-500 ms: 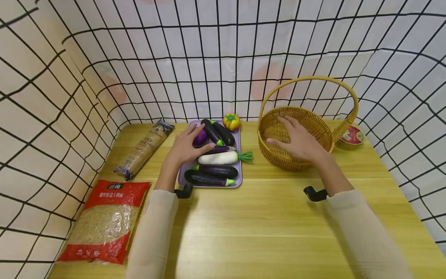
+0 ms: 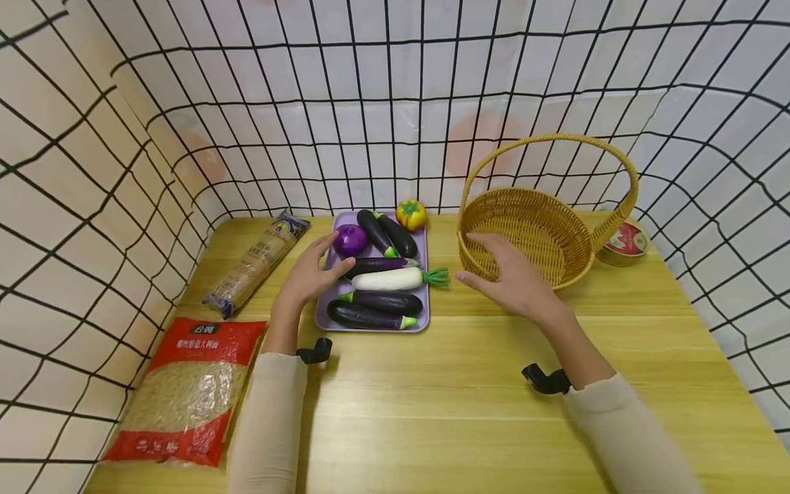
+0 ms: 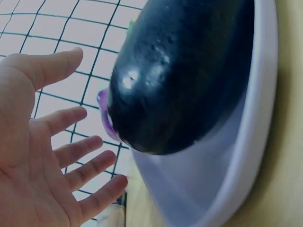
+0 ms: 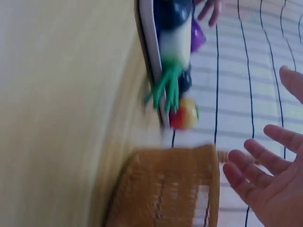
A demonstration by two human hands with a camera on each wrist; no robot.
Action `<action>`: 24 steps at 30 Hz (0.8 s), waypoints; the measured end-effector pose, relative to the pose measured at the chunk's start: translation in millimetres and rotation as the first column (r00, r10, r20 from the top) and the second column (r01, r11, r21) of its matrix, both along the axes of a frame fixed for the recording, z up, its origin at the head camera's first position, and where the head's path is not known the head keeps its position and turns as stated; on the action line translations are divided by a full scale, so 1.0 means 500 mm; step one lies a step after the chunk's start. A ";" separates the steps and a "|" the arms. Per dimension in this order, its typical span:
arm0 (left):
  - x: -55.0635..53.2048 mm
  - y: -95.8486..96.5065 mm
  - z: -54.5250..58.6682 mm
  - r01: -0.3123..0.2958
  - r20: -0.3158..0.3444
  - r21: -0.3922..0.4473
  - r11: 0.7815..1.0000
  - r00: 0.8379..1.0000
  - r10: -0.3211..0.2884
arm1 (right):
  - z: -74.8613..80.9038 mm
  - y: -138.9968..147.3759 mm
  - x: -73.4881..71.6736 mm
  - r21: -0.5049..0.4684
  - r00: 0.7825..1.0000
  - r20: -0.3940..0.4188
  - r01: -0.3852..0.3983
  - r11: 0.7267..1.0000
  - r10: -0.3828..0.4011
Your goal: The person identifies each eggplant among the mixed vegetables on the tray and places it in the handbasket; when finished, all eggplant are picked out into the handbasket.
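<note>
My left hand (image 2: 306,273) is spread over the left edge of a lilac tray (image 2: 426,302), holding nothing. Near its fingertips are a purple onion (image 2: 350,241) and a dark eggplant (image 2: 379,266). The tray also bears a white radish (image 2: 389,279) with green leaves, more eggplants (image 2: 373,316) in front and behind, and a yellow-red pumpkin-like vegetable (image 2: 411,215) at the back corner. In the left wrist view a big eggplant end (image 3: 180,75) fills the middle, apart from the straight fingers. My right hand (image 2: 515,278), fingers extended and empty, overlaps the front left of a wicker basket (image 2: 524,226).
A red bag of pasta (image 2: 185,391) lies at the front left, with a long noodle packet (image 2: 256,264) behind it. Right of the basket stands a round tin (image 2: 623,244). Black-grid white cloth (image 2: 395,116) walls in the back and sides of the wooden table (image 2: 432,412).
Both hands have drawn back toward the body; the right one also shifted left, from over the basket's inside to its front left rim. The onion is now uncovered.
</note>
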State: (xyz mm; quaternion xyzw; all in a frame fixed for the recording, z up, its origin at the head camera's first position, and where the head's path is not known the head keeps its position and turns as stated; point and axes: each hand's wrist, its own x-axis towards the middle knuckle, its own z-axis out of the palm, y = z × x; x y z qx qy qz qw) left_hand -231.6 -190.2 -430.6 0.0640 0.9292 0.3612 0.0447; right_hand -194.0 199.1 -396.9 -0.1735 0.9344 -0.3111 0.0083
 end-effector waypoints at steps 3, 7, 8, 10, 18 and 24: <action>0.002 -0.008 -0.007 -0.022 0.023 0.021 1.000 1.000 0.022 | -0.011 -0.028 0.018 -0.057 0.999 -0.008 -0.034 0.998 0.033; -0.003 -0.015 -0.020 -0.056 0.031 0.061 0.997 0.998 0.054 | -0.027 -0.064 0.037 -0.172 0.995 0.034 -0.089 0.981 0.096; -0.004 -0.016 -0.023 -0.067 0.033 0.070 0.995 0.997 0.065 | -0.032 -0.071 0.040 -0.207 0.993 0.050 -0.097 0.973 0.109; -0.005 -0.017 -0.027 -0.091 0.038 0.082 0.992 0.995 0.088 | -0.040 -0.084 0.047 -0.268 0.987 0.081 -0.110 0.957 0.136; -0.007 -0.023 -0.037 -0.130 0.037 0.019 0.991 0.991 0.129 | -0.062 -0.114 0.061 -0.348 0.971 0.142 -0.131 0.928 0.191; -0.007 -0.031 -0.047 -0.121 0.036 -0.012 0.993 0.992 0.121 | -0.081 -0.141 0.067 -0.350 0.955 0.154 -0.186 0.918 0.252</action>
